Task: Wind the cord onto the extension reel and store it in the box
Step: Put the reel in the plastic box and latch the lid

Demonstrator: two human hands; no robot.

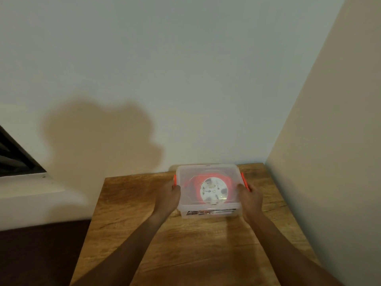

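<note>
A clear plastic box (208, 211) with a lid and orange side clips stands at the far end of a wooden table. Through the lid I see the red extension reel (213, 190) with its white round face lying flat inside, cord wound on it. My left hand (170, 196) grips the box's left side at the orange clip (175, 180). On the opposite side, my right hand (249, 196) holds the box by the right orange clip (244, 180). Both thumbs lie on the lid's edge.
The wooden table (185, 244) fits into a corner, with a white wall behind the box and a beige wall close on the right. A dark window frame (14, 157) and a white ledge lie to the left, dark floor below.
</note>
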